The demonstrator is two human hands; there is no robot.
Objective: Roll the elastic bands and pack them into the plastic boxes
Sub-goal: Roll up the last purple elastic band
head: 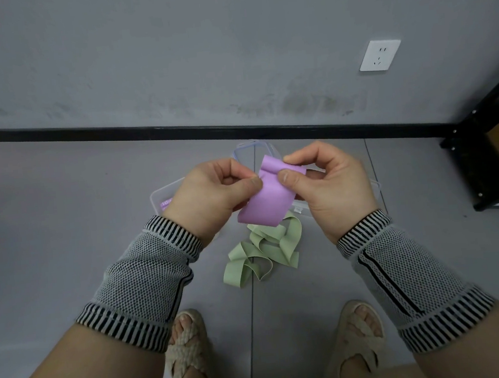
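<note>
A purple elastic band [266, 201] hangs in the air between both hands, its top edge folded over. My left hand [212, 197] pinches its left edge with thumb and fingers. My right hand [329, 181] pinches the folded top right part. Below them, a loose pile of green elastic bands [263, 250] lies on the grey floor. Clear plastic boxes sit on the floor behind the hands: one [163, 197] at the left with something purple inside, another [248, 154] farther back, and a third [375, 190] mostly hidden by my right hand.
A grey wall with a black skirting board [175, 132] runs behind the boxes, with a white socket [379, 55] on it. A black metal shelf frame [488, 147] stands at the right. My sandalled feet [187, 344] are at the bottom.
</note>
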